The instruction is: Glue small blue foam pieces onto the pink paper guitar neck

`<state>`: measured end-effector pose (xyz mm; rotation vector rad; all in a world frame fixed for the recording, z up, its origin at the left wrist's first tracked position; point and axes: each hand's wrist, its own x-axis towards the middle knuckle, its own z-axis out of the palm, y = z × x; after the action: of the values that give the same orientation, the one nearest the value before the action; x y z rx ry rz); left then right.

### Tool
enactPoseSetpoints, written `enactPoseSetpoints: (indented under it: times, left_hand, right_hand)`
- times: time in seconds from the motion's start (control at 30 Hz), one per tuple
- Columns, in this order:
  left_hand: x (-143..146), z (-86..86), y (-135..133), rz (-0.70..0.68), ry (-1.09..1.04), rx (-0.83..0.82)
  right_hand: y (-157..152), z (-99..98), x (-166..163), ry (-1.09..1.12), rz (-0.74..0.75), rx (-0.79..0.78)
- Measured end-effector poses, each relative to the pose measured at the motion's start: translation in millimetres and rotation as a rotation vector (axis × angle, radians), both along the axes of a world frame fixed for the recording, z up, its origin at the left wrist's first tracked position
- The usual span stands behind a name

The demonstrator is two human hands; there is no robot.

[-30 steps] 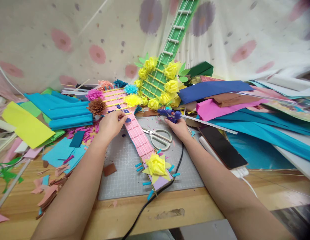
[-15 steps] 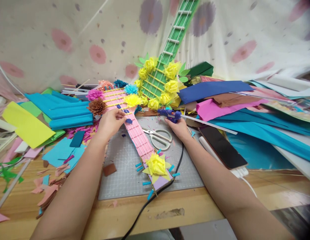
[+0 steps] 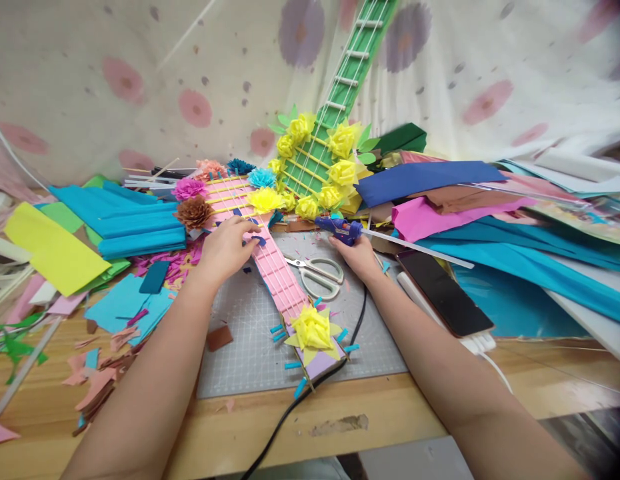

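Observation:
A pink paper guitar (image 3: pixel 280 273), with strings and yellow bars, lies on the cutting mat (image 3: pixel 240 373). Paper flowers edge its body, and a yellow flower (image 3: pixel 313 328) sits on its head. Over the upper neck, my left hand (image 3: pixel 229 248) pinches a small dark blue paper piece (image 3: pixel 261 241) between thumb and fingers. More blue paper under that hand is partly hidden. My right hand (image 3: pixel 357 255) is closed around a blue hot glue gun (image 3: pixel 343 231) with a white glue stick behind it. Between my hands lie open scissors (image 3: pixel 320 275).
A green paper guitar (image 3: pixel 315 160) with yellow flowers leans at the back. Folded coloured paper (image 3: pixel 530 263) and a phone (image 3: pixel 446 293) lie to the right. On the left are blue paper (image 3: pixel 135 220) and scraps (image 3: pixel 97 387). A black cord (image 3: pixel 290 410) crosses the front edge.
My left hand has shifted slightly right and down along the guitar neck, its fingers closing on the small blue paper piece. My right hand and the glue gun have stayed put.

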<state>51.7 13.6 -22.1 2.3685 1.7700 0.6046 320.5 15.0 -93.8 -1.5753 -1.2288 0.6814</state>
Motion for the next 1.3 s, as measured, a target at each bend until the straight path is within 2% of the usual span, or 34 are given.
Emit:
enactPoseSetpoints:
  times: [0.07,0.13,0.27,0.43,0.57,0.9,0.97,1.07,1.13,1.23,1.3]
  left_hand:
    - [1,-3.8,1,-0.091,0.04,0.02]
    - [1,-7.6,4,-0.116,0.04,0.019]
    - [1,-7.9,6,-0.057,-0.014,0.026]
    - [1,-1.8,2,0.038,-0.144,-0.072]
    - [1,-2.0,2,0.046,-0.122,-0.085]
    - [6,-1.2,-2,-0.144,0.009,0.081]
    - [8,-0.8,-2,-0.063,-0.011,0.141]
    - [9,0.8,-2,0.165,-0.104,0.286]
    - [8,2.4,-2,0.258,-0.163,0.343]
    - [6,3.8,-2,0.251,-0.18,0.349]
    - [4,3.1,0,0.119,-0.15,0.298]
  right_hand:
    - [0,0.1,0,-0.006,0.001,-0.003]
    - [0,-0.3,0,-0.012,-0.002,-0.007]
    - [1,-2.4,2,-0.028,-0.002,-0.004]
    - [2,-4.4,3,-0.047,0.003,0.0]
    - [1,-3.9,3,-0.043,0.0,0.002]
    - [1,-1.7,2,-0.031,0.004,-0.006]
    - [1,-2.3,2,-0.038,-0.002,0.002]
    - [1,-3.8,2,-0.046,-0.003,0.01]
    - [2,-4.9,3,-0.051,-0.003,0.014]
    - [2,-6.4,3,-0.046,-0.005,0.015]
    - [3,-6.9,2,-0.035,-0.001,0.016]
